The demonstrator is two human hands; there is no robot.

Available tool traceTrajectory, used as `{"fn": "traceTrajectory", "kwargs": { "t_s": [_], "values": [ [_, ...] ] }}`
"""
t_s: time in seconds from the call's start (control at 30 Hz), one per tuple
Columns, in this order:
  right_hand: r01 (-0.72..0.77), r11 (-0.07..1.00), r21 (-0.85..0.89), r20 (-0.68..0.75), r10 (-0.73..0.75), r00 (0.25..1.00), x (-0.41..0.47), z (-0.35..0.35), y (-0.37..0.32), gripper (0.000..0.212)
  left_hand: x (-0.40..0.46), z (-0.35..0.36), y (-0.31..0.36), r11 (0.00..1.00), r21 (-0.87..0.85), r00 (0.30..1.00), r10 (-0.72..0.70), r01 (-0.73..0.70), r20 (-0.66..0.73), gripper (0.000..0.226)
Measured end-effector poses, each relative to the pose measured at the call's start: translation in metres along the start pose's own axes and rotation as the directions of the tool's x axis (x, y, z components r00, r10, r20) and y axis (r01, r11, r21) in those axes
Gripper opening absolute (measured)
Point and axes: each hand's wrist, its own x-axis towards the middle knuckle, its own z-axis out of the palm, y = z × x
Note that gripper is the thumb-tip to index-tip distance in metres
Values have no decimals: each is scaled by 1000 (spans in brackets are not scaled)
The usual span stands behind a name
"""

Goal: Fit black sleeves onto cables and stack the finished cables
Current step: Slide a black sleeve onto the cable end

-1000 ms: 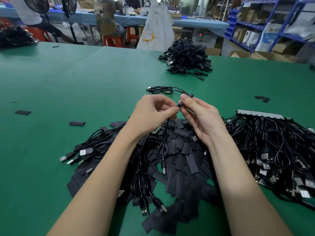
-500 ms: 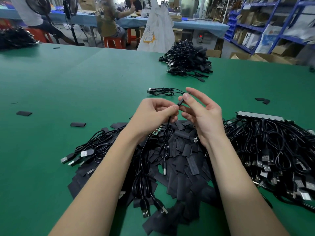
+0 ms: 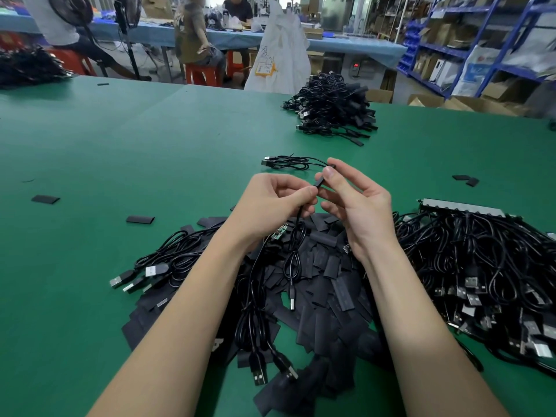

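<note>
Hands meet above the middle of the green desk [image 3: 126,139], raised so the join sits in plain sight; the left hand [image 3: 270,203] pinches a thin black cable [image 3: 296,236] just below its tip, fingers curled round it, which keeps the end stiff enough to thread; the rest of the cable hangs down in a loop to a metal plug near the sleeves below. The right hand [image 3: 358,200] holds a small black sleeve [image 3: 323,177] between thumb and forefinger at the cable's top end, its other fingers spread loosely out of the way; whether the sleeve is fully seated I cannot tell, though it looks partly on.

Loose sleeves [image 3: 328,284] lie heaped directly under the wrists, probably so the next one is a short reach; bare cables [image 3: 481,266] lie massed on the right beside a grey strip, likely the supply; a smaller bunch [image 3: 168,260] lies on the left. A single cable [image 3: 285,162] lies just beyond the hands, and a tangled heap [image 3: 331,112] sits at the far edge, seemingly the finished stack, kept well apart from the unfinished stock.
</note>
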Motion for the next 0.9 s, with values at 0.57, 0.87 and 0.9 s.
{"fn": "traceTrajectory", "kwargs": {
  "t_s": [0.57, 0.87, 0.9],
  "values": [
    [-39, 999, 18, -76, 41, 996, 3, -8, -1, 16, -1, 2, -5, 987, 130, 994, -99, 93, 41, 7],
    [-103, 991, 88, -142, 115, 983, 8, -32, -18, 27, 12, 9, 30, 897, 426, 984, 161, -117, -69, 8],
    [-111, 990, 88, -147, 123, 981, 8, -34, -18, 26, 20, 11, 38, 879, 456, 981, 185, -139, -59, 8]
  ]
}}
